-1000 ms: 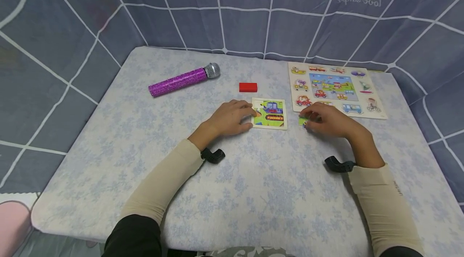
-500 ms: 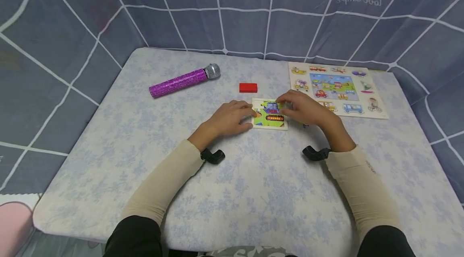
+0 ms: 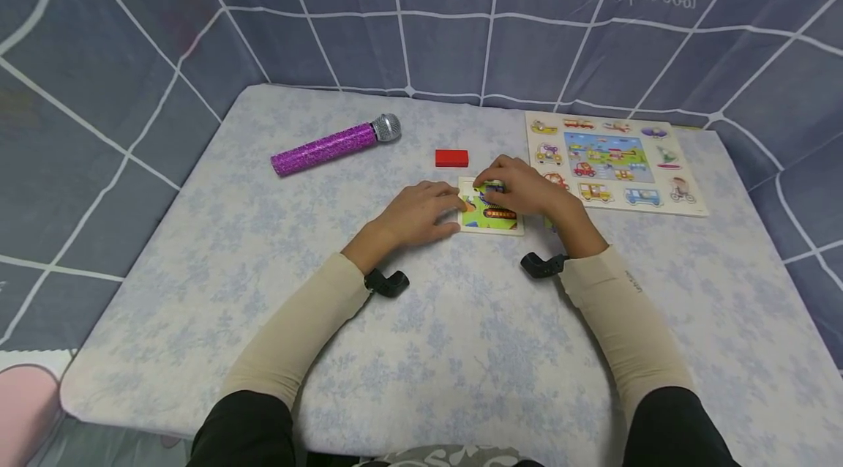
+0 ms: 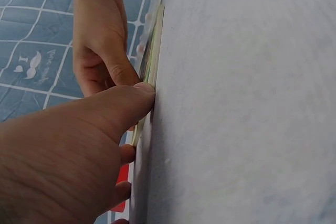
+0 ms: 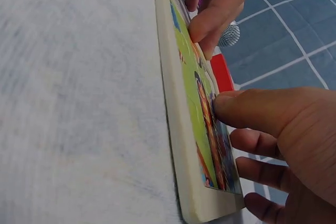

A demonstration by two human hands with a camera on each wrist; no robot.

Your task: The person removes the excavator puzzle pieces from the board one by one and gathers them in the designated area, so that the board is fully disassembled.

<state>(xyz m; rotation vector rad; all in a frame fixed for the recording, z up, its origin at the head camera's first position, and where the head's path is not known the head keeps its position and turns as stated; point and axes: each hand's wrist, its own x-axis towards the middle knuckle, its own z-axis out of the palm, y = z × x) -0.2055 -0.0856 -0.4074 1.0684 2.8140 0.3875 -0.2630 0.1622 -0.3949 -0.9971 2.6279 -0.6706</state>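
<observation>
A small square jigsaw puzzle [image 3: 490, 227] in a pale wooden frame lies flat on the table, its picture a tracked vehicle on green. At its left edge my left hand [image 3: 420, 214] holds the frame, thumb near the front corner and fingertips on the picture's left part. My right hand [image 3: 523, 187] bends over the upper right of the puzzle and covers much of it. In the right wrist view the right thumb [image 5: 252, 106] rests at the picture; I cannot tell whether a piece is under it. A small green puzzle piece [image 3: 548, 223] shows beside the right wrist.
A larger wooden puzzle board [image 3: 665, 205] with vehicle pictures lies at the back right. Behind the small puzzle is a red block [image 3: 451, 158]. A purple glitter microphone [image 3: 326, 149] lies at the back left. A grey-blue curtain [image 3: 441, 50] surrounds the table's back and sides.
My right hand has moved left from the loose piece beside the large board to over the small puzzle, covering its upper right. The left hand has stayed at the puzzle's left edge.
</observation>
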